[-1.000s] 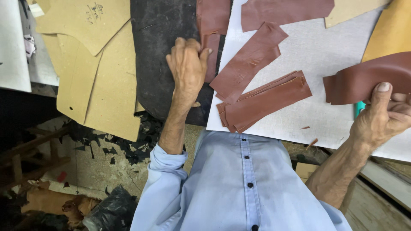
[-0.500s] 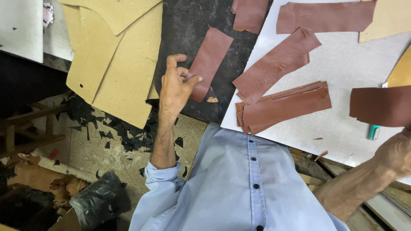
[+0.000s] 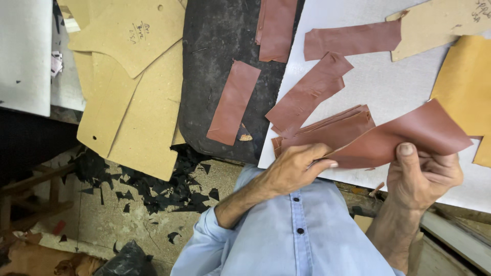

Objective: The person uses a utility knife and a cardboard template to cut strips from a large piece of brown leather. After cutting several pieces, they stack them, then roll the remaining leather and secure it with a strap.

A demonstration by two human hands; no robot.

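Both hands grip one reddish-brown leather piece (image 3: 404, 135) — left hand (image 3: 294, 168) pinching its near corner, right hand (image 3: 422, 174) clamping the edge under the thumb. It hovers over the white cutting board (image 3: 378, 82), above a stack of leather strips (image 3: 332, 128) — tan cardboard patterns (image 3: 128, 87) lie well apart.

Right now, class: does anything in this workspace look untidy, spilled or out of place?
Yes. Black offcut scraps lie scattered over the floor below the tan templates. A small torn scrap sits on the dark mat.
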